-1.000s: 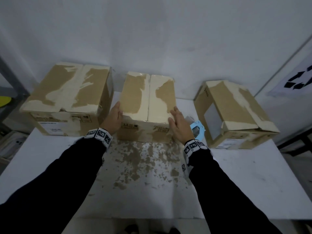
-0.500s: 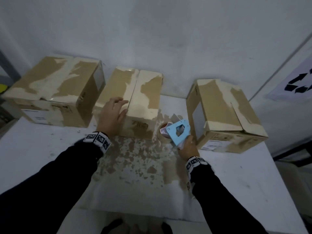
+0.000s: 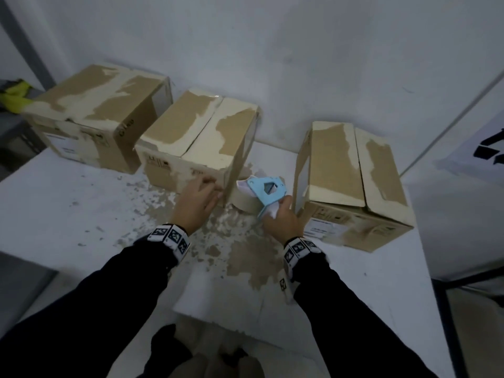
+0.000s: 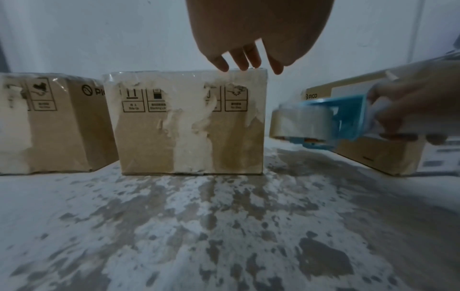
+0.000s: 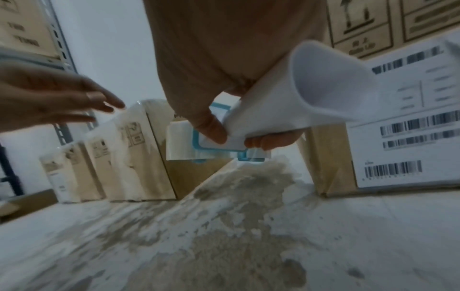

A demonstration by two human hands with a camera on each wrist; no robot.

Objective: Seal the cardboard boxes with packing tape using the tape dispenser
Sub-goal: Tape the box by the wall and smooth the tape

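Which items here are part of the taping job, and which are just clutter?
Part of the job:
- tape dispenser, gripped by the right hand
- middle box, left hand open at its front corner
- left box
- right box

Just lying about:
- yellow item at the far left
- metal shelf post
- table with worn surface
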